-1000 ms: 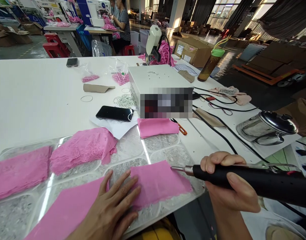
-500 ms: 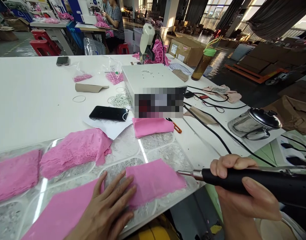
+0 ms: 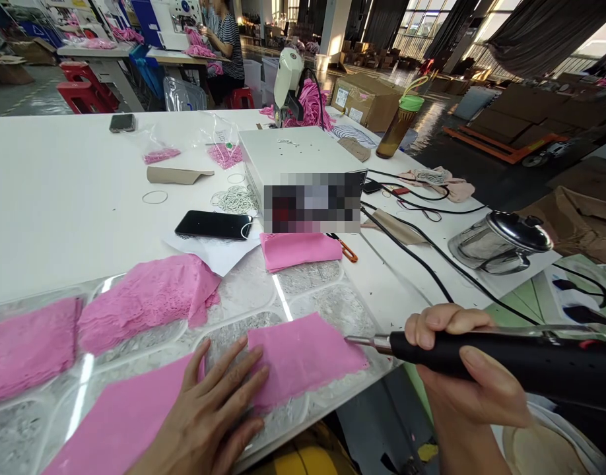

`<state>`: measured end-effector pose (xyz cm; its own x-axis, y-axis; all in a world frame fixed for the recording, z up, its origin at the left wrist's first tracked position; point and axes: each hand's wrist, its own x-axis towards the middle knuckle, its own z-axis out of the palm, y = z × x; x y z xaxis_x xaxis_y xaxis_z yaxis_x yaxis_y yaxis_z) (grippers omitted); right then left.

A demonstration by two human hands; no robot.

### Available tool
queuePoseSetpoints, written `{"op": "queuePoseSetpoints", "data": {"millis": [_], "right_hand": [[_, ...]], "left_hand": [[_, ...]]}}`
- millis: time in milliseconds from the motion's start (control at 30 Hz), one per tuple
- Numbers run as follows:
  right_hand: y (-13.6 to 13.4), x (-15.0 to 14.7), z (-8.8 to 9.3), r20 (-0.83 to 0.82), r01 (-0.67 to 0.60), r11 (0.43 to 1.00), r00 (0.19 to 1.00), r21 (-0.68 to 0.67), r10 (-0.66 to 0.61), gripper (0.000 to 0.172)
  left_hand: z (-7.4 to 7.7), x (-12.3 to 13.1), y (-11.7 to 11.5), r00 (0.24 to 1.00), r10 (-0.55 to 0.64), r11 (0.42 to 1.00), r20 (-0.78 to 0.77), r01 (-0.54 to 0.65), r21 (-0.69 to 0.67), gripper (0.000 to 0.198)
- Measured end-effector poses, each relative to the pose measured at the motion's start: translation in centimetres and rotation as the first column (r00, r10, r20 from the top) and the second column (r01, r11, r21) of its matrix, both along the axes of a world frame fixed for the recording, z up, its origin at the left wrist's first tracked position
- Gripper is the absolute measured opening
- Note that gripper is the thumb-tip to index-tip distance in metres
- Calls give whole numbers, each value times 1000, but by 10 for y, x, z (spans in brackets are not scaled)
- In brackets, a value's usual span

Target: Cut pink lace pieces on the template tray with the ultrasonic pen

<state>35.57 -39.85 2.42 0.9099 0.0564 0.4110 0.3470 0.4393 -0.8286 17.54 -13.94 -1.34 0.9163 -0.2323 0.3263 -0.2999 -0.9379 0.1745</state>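
My left hand (image 3: 211, 402) lies flat with fingers spread. Its fingertips press the left edge of a pink fabric piece (image 3: 303, 359) on a marble-patterned sheet (image 3: 327, 303). Under the palm's left side runs a larger pink fabric piece (image 3: 129, 409). In my right hand (image 3: 461, 363) is a black handheld tool (image 3: 446, 353), gripped around its barrel with the thumb below. The tool's thin metal tip touches or nearly touches the right edge of the smaller piece. Part of the larger piece is hidden by my left hand.
Pink fabric stacks (image 3: 147, 293) lie at left, and folded pink cloth (image 3: 300, 251) sits before a white box-shaped machine (image 3: 293, 148). Nearby are orange-handled scissors (image 3: 349, 252), a phone (image 3: 214, 224), black cables (image 3: 412, 247) and a metal-lidded glass mug (image 3: 501, 244). A co-worker (image 3: 228, 46) sits behind.
My right hand and the black tool have shifted slightly left, bringing the tip a little farther over the fabric's right edge. My left hand stays in place. The whole view has moved slightly.
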Motion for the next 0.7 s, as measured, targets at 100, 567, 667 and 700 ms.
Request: {"op": "queuePoseSetpoints", "data": {"millis": [100, 567, 667, 700], "right_hand": [[1, 1, 0, 12, -12, 1000, 1000, -13, 12, 14], [-22, -5, 6, -24, 55, 997, 998, -55, -56, 19], [-20, -5, 3, -13, 44, 997, 999, -59, -45, 18], [-19, -5, 3, -9, 39, 997, 999, -63, -40, 18]], "left_hand": [[1, 0, 3, 1000, -6, 1000, -7, 6, 10, 42], [0, -1, 1, 1000, 2, 1000, -16, -2, 15, 41], [0, -1, 1, 1000, 3, 1000, -17, -2, 11, 41], [0, 0, 1, 1000, 1, 1000, -19, -1, 9, 41]]}}
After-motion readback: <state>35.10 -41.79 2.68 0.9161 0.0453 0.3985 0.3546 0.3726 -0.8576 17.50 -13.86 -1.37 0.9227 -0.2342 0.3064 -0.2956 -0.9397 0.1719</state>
